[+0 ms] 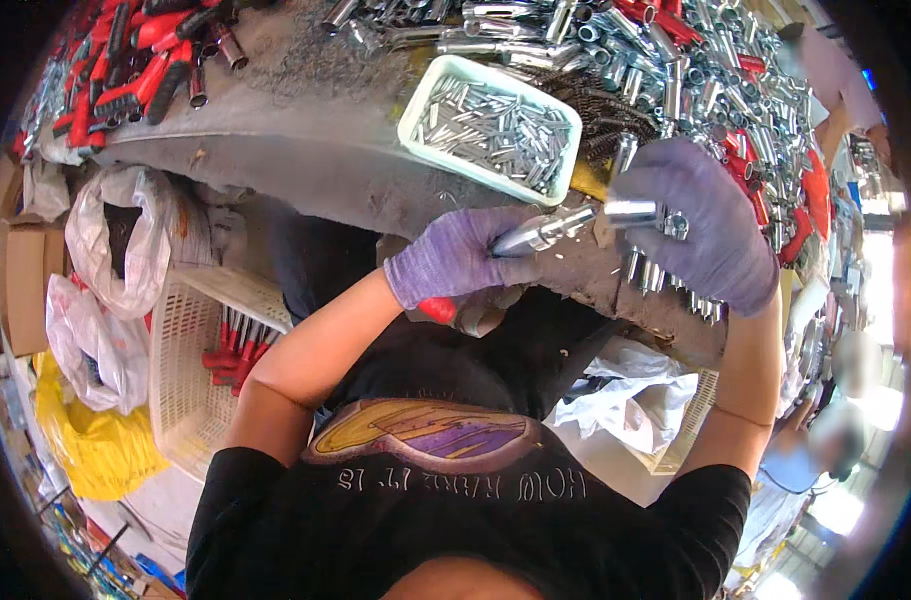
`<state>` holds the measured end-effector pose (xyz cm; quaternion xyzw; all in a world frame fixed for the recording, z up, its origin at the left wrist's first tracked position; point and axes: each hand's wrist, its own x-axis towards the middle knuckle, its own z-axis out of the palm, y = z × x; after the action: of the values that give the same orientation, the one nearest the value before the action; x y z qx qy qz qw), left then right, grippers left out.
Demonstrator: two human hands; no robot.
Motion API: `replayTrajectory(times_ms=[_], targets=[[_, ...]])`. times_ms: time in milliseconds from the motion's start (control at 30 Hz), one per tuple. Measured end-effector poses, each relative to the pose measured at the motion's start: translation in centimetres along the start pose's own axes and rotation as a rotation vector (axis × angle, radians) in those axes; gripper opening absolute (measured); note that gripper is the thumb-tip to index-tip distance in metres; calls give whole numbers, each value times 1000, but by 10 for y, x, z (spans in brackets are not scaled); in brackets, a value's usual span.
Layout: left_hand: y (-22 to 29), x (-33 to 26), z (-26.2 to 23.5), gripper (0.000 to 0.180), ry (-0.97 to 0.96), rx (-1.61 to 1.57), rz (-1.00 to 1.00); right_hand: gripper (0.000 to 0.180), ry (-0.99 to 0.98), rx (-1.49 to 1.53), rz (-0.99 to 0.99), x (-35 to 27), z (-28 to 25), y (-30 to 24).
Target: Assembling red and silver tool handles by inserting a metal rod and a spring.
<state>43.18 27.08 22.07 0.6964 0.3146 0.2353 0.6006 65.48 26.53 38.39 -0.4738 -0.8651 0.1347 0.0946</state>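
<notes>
My left hand [461, 255], in a purple knit glove, is closed round a shiny metal shaft [541, 235] with a stepped, narrower tip pointing right. A red rounded end [437, 309] shows under this hand; whether it belongs to the shaft I cannot tell. Facing that tip, my right hand [691, 225], gloved alike, grips a short metal sleeve [632, 212]. A small gap lies between tip and sleeve. More small metal parts [675, 226] show by the right fingers. Just beyond both hands stands a pale plastic tray [413, 122] of small metal pins.
Loose metal sleeves and shafts [666, 70] heap up at the far right. Red-and-black handles [136, 90] pile at the far left. Left of me are a cream crate [181, 370] with red-handled tools, white plastic bags [121, 235] and a yellow bag [91, 430]. Other people sit at right.
</notes>
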Motion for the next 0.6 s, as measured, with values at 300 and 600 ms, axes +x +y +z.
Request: replayTrajectory(times_ms=[300,600], targets=[[-7,-8,-1,46,-58,39,-3,36,-248,-203,11,20,44,-31],[-11,-6,-4,52,-124,75,-38,33,-194,-11,437,7,29,-43]])
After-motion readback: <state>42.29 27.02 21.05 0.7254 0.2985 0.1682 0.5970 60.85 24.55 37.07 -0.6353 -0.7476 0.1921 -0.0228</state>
